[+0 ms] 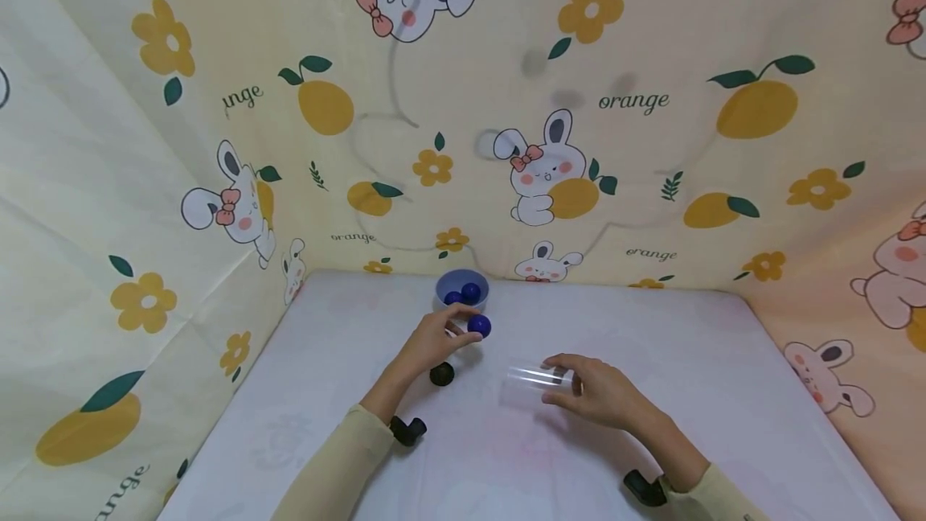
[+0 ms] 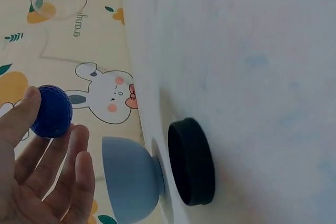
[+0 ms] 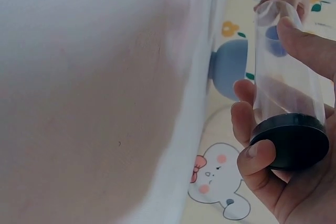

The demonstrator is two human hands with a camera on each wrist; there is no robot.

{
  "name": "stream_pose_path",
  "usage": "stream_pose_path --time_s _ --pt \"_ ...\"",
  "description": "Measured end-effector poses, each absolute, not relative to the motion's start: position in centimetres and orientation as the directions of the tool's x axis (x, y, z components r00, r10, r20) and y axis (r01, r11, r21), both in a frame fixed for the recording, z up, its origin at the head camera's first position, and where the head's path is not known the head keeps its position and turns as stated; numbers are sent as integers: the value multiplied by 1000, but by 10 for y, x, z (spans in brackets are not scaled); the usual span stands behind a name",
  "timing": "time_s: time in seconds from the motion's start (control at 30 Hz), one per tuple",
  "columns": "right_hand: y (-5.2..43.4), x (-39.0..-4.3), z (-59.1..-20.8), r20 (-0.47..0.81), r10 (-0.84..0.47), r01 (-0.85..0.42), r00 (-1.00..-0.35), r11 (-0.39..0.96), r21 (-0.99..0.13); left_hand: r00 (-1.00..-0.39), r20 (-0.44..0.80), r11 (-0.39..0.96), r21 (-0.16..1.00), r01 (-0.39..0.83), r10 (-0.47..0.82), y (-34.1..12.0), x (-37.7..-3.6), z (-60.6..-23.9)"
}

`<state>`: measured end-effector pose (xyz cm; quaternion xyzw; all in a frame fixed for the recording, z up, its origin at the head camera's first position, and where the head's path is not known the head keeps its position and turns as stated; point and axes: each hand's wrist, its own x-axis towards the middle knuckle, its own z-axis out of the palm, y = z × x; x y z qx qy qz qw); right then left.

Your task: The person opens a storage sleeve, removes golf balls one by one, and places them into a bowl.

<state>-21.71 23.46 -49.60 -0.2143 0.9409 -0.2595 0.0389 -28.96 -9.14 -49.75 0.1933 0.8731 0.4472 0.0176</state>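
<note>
My left hand point(image 1: 443, 334) pinches a dark blue ball point(image 1: 479, 326) at its fingertips, just in front of a light blue bowl point(image 1: 461, 284) that holds two more blue balls. In the left wrist view the blue ball point(image 2: 51, 111) sits between thumb and fingers, with the bowl point(image 2: 128, 179) and a black cap point(image 2: 191, 162) nearby. The black cap point(image 1: 442, 374) lies on the table below my left hand. My right hand point(image 1: 589, 388) grips a clear plastic tube point(image 1: 534, 378) lying sideways; the tube point(image 3: 286, 72) has a black end cap point(image 3: 293, 140) against my palm.
A white table point(image 1: 723, 392) carries everything. Cloth printed with rabbits and oranges point(image 1: 550, 167) walls in the back and both sides. Black wrist camera mounts point(image 1: 408, 428) sit on both sleeves.
</note>
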Motion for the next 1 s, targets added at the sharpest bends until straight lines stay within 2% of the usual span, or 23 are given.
stream_pose_path --time_s 0.53,1.0 --pt "238 -215 -498 36 -431 -389 -902 771 -504 -967 125 544 807 231 224 -94 -326 -500" --pt "241 -213 -500 64 -453 -418 -889 749 -515 -974 160 586 779 224 160 -92 -344 -508"
